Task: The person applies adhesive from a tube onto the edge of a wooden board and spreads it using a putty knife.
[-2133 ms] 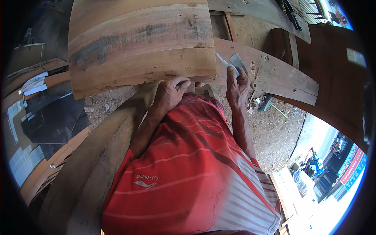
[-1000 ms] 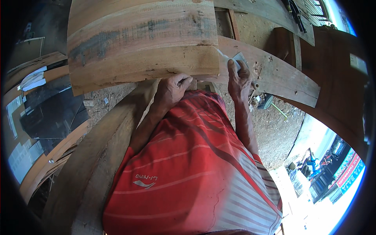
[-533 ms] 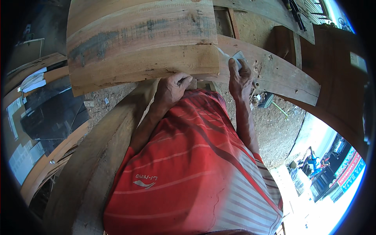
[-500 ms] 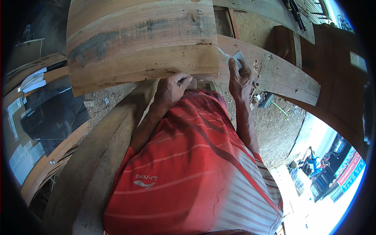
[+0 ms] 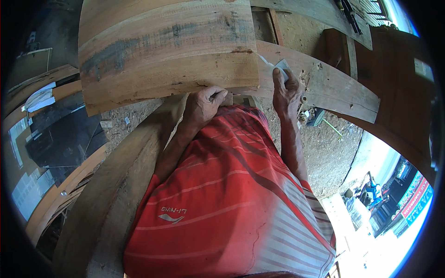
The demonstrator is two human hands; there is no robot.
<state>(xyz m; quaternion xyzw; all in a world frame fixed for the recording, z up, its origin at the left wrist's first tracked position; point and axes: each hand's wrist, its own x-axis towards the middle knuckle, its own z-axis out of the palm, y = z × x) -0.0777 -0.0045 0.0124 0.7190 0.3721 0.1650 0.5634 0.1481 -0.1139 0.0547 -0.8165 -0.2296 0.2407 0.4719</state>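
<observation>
A wide wooden panel [image 5: 167, 46] with dark grey-blue stains lies in front of me. My left hand [image 5: 204, 104] is closed, thumb against the fingers, at the panel's near edge; what it may hold is hidden. Just right of the panel's corner, my right hand [image 5: 287, 90] grips a small flat, pale grey piece [image 5: 282, 66], its exact kind unclear. That hand is over a long plank [image 5: 338, 95], which runs out from beside the panel to the right. A thin whitish streak [image 5: 264, 60] shows on the plank near the panel's edge.
A thick timber beam [image 5: 116, 185] slopes down at my left. Wood shavings and a green-handled tool [image 5: 324, 121] lie on the dirt floor at right. Dark tools [image 5: 350, 16] rest on a far board. A large brown board [image 5: 394, 83] stands at far right.
My right hand has shifted very slightly, still gripping the pale grey piece. My left hand stays at the panel's edge.
</observation>
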